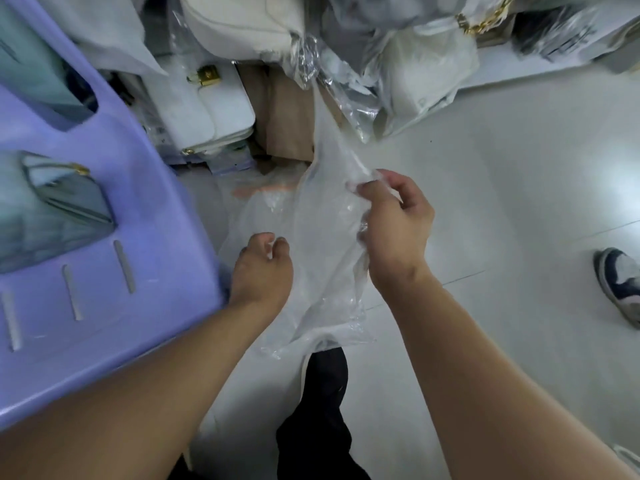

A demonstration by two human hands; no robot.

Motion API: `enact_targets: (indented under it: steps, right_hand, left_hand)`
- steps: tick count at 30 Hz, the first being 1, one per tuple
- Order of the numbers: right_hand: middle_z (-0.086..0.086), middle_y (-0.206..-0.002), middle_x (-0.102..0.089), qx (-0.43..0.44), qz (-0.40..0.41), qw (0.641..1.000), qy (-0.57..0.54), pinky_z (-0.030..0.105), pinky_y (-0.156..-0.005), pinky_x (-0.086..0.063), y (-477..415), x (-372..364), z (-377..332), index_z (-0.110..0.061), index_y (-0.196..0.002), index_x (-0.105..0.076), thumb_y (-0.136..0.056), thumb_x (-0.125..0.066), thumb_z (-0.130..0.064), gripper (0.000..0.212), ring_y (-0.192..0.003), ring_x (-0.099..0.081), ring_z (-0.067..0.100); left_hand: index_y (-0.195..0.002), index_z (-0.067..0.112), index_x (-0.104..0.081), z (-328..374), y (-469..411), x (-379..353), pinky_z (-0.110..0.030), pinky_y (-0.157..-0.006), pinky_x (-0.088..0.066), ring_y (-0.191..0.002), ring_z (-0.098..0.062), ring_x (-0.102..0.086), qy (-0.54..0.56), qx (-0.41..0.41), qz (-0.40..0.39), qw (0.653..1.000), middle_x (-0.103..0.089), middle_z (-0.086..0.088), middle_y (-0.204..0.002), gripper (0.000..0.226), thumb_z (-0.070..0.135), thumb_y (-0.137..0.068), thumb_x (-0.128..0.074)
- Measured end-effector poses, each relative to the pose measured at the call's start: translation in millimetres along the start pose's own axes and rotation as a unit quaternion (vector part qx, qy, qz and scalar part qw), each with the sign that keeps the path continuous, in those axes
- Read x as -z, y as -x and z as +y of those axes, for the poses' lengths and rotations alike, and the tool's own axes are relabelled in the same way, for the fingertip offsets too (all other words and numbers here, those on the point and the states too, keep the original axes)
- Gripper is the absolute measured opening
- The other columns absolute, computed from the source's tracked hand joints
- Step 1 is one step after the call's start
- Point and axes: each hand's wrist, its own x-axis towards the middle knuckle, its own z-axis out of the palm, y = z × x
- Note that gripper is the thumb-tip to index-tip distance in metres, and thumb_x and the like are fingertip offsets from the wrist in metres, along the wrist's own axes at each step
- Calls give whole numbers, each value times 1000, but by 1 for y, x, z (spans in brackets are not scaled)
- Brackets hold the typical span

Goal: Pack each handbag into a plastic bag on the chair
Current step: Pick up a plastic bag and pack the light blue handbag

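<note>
A clear plastic bag (322,258) hangs between my hands above the floor. My right hand (394,223) pinches its upper edge between thumb and fingers. My left hand (263,268) is curled at the bag's left side; whether it grips the plastic is unclear. A grey-green handbag (59,209) with a gold clasp, wrapped in plastic, lies on the purple chair (145,237) at the left. A white handbag (204,105) with a gold lock stands on the floor beyond the chair.
Several bagged handbags and loose plastic wrappers (408,64) are piled at the top. A brown box (284,116) stands behind the white handbag. Another person's shoe (620,282) is at the right edge. My dark trouser leg (322,410) is below the bag.
</note>
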Motion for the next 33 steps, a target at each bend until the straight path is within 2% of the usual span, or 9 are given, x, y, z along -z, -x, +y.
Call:
enact_targets:
  steps: [4,7,10,12,16,21,27,31,33]
  right_hand:
    - [8,-73,-59,-45,-102,993,-37,21,-44,-32,28,-25,-49,-21,-78,-67,-84,-63,-1,22,-47,-43,14]
    - [10,-86,-73,-70,-184,978,-62,28,-57,-47,50,-49,-77,-12,-101,-73,-84,-58,-4,24,-70,-63,23]
    - [15,-92,-71,-117,-265,949,-124,31,-69,-57,74,-74,-102,-1,-120,-67,-85,-50,-5,38,-77,-70,27]
    - [9,-77,-63,-143,-291,933,-156,19,-53,-47,91,-88,-117,-3,-101,-68,-87,-48,-5,25,-53,-60,18]
    - [4,-77,-53,-187,-319,917,-149,29,-68,-17,118,-113,-126,-12,-87,-68,-57,-76,-17,31,-67,-41,19]
    - [6,-62,-57,-270,-307,895,-179,25,-45,-54,143,-132,-129,-13,-77,-50,-87,-34,-15,19,-51,-61,20]
    - [2,-71,-56,-114,-163,980,-10,20,-42,-41,155,-173,-87,-14,-97,-63,-79,-55,-12,20,-47,-53,14]
    - [6,-76,-56,-14,-84,982,167,22,-47,-39,164,-190,-64,-15,-100,-58,-88,-58,-15,13,-59,-51,22]
    - [12,-100,-61,33,-70,960,268,28,-63,-46,171,-199,-56,-16,-113,-58,-76,-60,-30,40,-80,-54,26]
  left_hand:
    - [-117,27,-59,55,13,40,-40,-109,-40,-116,-23,-58,177,85,-32,980,-61,7,-127,53,68,-87,-47]
    - [-136,37,-51,80,19,75,-50,-115,-34,-134,-23,-49,262,100,-47,959,-53,9,-144,98,94,-58,-36]
    - [-139,41,-50,100,36,119,-50,-112,-36,-126,-26,-54,341,134,-62,928,-57,9,-139,87,94,-72,-32]
    - [-124,45,-57,104,41,147,-42,-106,-41,-116,-23,-59,391,131,-48,910,-63,11,-127,64,87,-83,-32]
    - [-113,29,-64,84,48,201,-32,-85,-51,-86,-18,-66,448,128,-83,881,-71,1,-111,62,79,-89,-37]
    - [-120,9,-70,51,55,248,-32,-76,-51,-88,-25,-65,463,90,-177,864,-70,-15,-109,56,55,-89,-63]
    - [-104,15,-54,35,64,288,-8,-53,-38,-63,-10,-54,302,-93,189,930,-57,2,-80,20,15,-91,-70]
    - [-111,23,-49,13,66,315,-24,-66,-41,-76,-18,-56,193,-135,315,919,-57,3,-85,27,27,-92,-67]
    - [-122,21,-50,-2,65,321,-34,-83,-49,-96,-22,-59,176,-152,318,919,-61,-1,-106,35,30,-93,-66]
